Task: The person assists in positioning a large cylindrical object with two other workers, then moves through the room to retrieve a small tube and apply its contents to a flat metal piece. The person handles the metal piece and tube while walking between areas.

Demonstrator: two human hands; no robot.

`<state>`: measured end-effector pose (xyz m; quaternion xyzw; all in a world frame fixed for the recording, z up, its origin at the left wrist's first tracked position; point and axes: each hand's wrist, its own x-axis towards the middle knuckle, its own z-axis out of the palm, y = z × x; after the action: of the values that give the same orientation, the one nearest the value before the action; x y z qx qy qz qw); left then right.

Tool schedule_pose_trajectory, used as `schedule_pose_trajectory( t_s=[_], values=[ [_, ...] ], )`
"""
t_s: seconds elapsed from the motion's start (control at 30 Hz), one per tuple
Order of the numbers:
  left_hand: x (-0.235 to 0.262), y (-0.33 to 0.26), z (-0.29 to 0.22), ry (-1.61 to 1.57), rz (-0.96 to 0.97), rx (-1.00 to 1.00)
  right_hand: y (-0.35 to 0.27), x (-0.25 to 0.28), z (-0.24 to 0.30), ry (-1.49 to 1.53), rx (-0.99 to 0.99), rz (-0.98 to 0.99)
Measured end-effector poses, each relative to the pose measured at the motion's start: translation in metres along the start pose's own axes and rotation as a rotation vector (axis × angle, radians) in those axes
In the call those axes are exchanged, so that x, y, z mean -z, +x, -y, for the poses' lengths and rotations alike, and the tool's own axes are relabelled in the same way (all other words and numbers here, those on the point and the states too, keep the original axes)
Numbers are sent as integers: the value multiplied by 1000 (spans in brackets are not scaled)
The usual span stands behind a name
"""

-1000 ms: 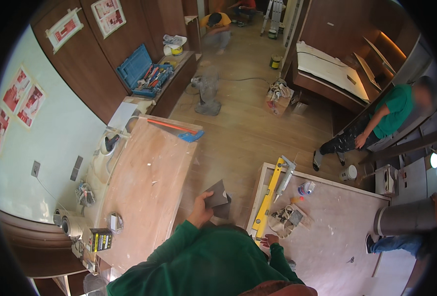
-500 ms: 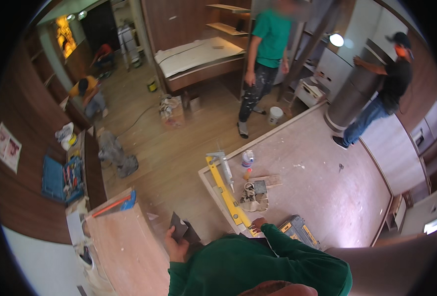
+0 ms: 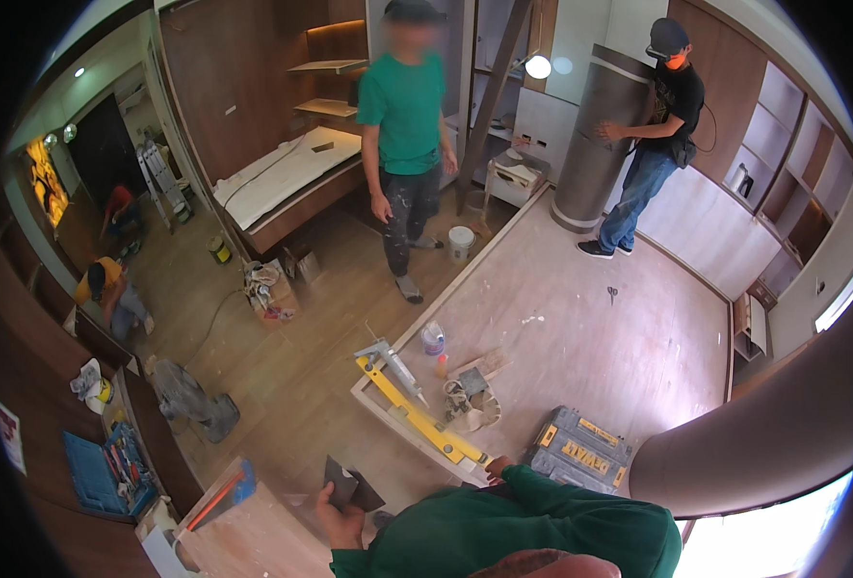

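My left hand (image 3: 340, 518) is closed round a dark, flat, thin-edged piece (image 3: 353, 487); a light spot shows on it, and I cannot tell its exact kind. My right hand (image 3: 498, 468) is at the near end of a yellow spirit level (image 3: 412, 414), touching it or very close; its small, partly hidden fingers do not show whether they grip. The level lies along the edge of a low pale platform (image 3: 580, 356). Beside it are a caulking gun (image 3: 397, 366), a white tub (image 3: 433, 337) and a pale round holder with tools (image 3: 472, 400).
A dark tool case (image 3: 577, 448) lies right of my right hand. A large brown roll (image 3: 734, 433) looms at the right. A person in green (image 3: 402, 116) stands ahead; another holds an upright roll (image 3: 595, 135). A blue toolbox (image 3: 108, 472) sits at left, near a wooden board (image 3: 253, 530).
My view has swung right and tilted, so the room appears shifted left. The dark piece stays in my left hand; my right hand remains by the level's end. The person at the upright roll has changed pose.
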<state>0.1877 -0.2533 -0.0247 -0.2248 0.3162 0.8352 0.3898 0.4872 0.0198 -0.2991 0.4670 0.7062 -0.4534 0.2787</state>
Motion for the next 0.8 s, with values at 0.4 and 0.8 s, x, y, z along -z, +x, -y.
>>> schedule_pose_trajectory(
  t_s=[0.4, 0.8],
  values=[
    [2, 4, -29, 27, -59, 34, -33, -19, 35, 470, -150, -18],
    [13, 5, -69, 73, 34, 37, -33, -53, 61, 193, -92, -146]
  ],
)
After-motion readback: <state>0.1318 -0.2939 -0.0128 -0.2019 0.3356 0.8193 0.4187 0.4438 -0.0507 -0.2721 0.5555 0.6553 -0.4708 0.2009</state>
